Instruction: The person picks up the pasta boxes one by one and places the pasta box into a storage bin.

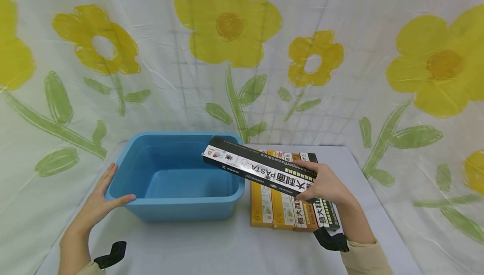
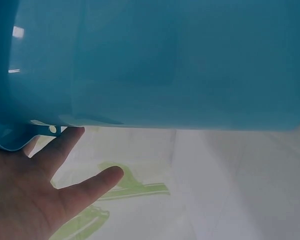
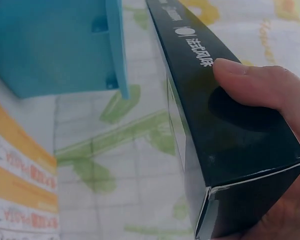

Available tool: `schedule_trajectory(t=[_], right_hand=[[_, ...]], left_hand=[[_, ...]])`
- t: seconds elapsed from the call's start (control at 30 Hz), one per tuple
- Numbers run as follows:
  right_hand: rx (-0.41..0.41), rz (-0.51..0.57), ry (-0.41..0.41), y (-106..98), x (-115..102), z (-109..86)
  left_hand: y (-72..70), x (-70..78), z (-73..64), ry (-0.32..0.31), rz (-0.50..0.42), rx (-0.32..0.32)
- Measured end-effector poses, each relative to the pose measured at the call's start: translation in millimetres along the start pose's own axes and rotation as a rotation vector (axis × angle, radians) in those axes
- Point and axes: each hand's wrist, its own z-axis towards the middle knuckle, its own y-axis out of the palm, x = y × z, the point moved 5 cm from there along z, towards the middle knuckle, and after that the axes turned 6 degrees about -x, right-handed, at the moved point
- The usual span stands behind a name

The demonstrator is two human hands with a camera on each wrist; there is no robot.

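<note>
My right hand grips a black-and-white pasta box by its right end, with the thumb on one side and fingers on the other. Raised above the table, the box tilts, and its far left end overlaps the right rim of a blue plastic basin. In the right wrist view, the thumb presses the dark face of the box near its end. At the basin's front left corner, my left hand rests with fingers spread, touching the rim. The left wrist view has its fingers straight against the basin's outside.
Right of the basin, several pasta boxes in yellow, orange and black lie side by side on the white table, partly hidden under the held box. Behind the table hangs a white cloth with yellow flowers.
</note>
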Motion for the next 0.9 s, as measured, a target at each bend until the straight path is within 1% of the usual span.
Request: schedule_trajectory(t=[0.13, 0.37, 0.53, 0.6, 0.7, 0.77, 0.83, 0.9], right_hand=[[-0.019, -0.083, -0.048, 2.8, -7.9, 11.3], [-0.114, -0.042, -0.118, 13.1, -21.8, 35.1], [-0.154, -0.098, -0.148, 24.2, -35.8, 53.6], [-0.158, -0.157, -0.151, 28.5, -43.2, 61.4], [-0.180, -0.199, -0.168, 36.1, -53.6, 74.8], [-0.193, -0.228, -0.188, 42.0, -59.9, 83.6], [-0.222, -0.228, -0.213, 49.4, -65.2, 92.6], [-0.237, -0.272, -0.234, 57.6, -69.9, 100.8]], left_hand=[[0.7, 0.6, 0.1, 0.010, -0.007, 0.006], [0.7, -0.5, 1.1, 0.006, -0.011, 0.004], [0.3, -0.6, 1.2, -0.006, -0.002, 0.002], [0.4, -0.2, 1.3, -0.011, 0.002, 0.004], [0.5, 0.4, 1.7, -0.018, 0.004, 0.007], [0.4, 0.1, 2.3, -0.022, 0.006, 0.009], [0.5, -0.3, 2.7, -0.026, 0.005, 0.008], [0.6, -0.5, 2.9, -0.027, 0.003, 0.004]])
